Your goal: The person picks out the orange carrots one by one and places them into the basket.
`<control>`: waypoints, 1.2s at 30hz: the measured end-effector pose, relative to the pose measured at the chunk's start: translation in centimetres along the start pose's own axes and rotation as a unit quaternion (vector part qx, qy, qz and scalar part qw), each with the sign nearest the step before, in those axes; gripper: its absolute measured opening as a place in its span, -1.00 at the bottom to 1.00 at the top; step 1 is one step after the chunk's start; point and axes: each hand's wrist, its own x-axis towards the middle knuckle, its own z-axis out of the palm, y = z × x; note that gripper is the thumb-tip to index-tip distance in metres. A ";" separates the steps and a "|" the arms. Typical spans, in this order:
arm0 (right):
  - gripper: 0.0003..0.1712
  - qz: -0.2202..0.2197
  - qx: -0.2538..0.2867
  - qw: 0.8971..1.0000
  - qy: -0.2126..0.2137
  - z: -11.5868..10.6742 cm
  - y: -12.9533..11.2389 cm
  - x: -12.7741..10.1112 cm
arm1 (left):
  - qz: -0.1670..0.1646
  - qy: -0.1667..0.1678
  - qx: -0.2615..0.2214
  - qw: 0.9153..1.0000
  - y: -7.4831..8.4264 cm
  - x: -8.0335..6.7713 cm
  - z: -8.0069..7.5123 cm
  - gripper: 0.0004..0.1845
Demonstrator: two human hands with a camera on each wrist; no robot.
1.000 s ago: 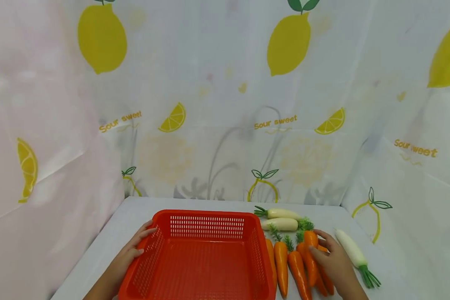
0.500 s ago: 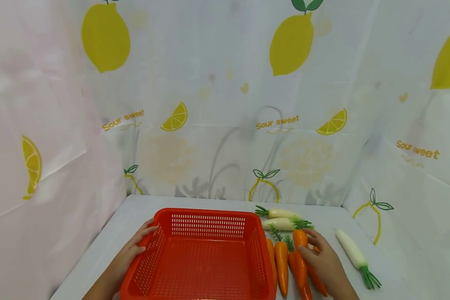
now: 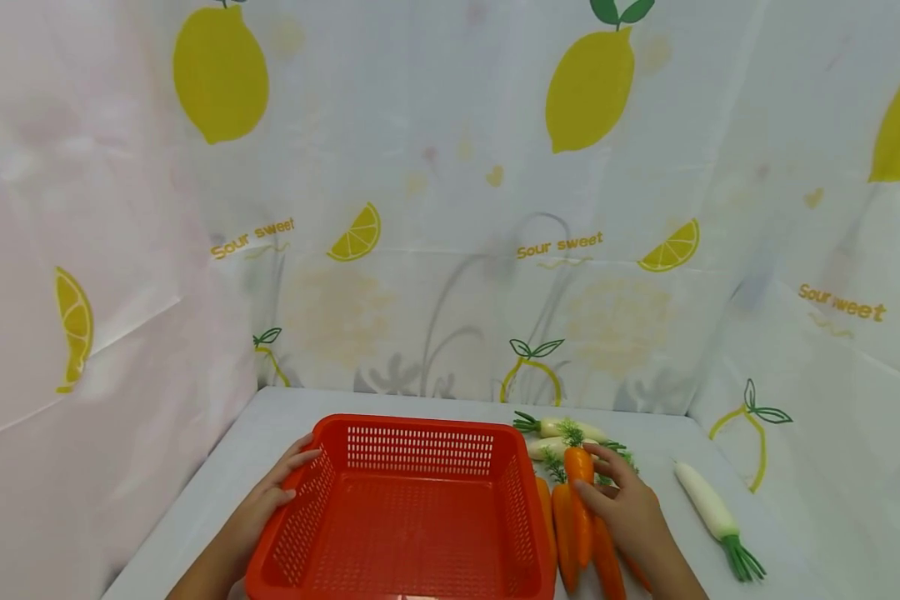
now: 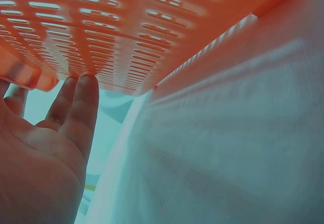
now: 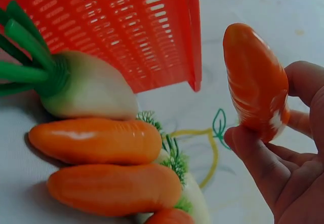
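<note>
A red slotted basket (image 3: 412, 533) stands at the table's front middle. My left hand (image 3: 281, 487) rests flat against the outside of its left wall, and in the left wrist view the straight fingers (image 4: 81, 100) touch the slotted basket wall (image 4: 126, 31). My right hand (image 3: 607, 500) pinches an orange carrot (image 3: 579, 492) just right of the basket, raised over the row of carrots. In the right wrist view, thumb and fingers (image 5: 258, 158) grip the held carrot (image 5: 255, 82) above the table, with the basket corner (image 5: 152, 41) beyond it.
Other carrots (image 3: 562, 542) lie in a row right of the basket, also seen as carrots (image 5: 96, 140) below. Two white radishes (image 3: 562, 428) lie behind them, and a third radish (image 3: 708, 504) farther right. Lemon-print cloth walls (image 3: 450, 250) close in three sides.
My right hand has lifted one carrot out of the row and carried it left and up toward the basket. The left hand stays on the basket wall.
</note>
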 end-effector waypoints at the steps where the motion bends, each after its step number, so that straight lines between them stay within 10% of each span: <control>1: -0.20 -0.001 0.004 1.000 -0.002 0.1 -0.1 0.0 | -0.001 -0.001 -0.001 1.000 -0.1 0.0 0.0 -0.34; 36: -0.34 -0.033 0.028 0.995 -0.090 5.5 -7.3 0.6 | 0.030 -0.018 0.003 0.999 -0.2 0.0 -0.2 -0.35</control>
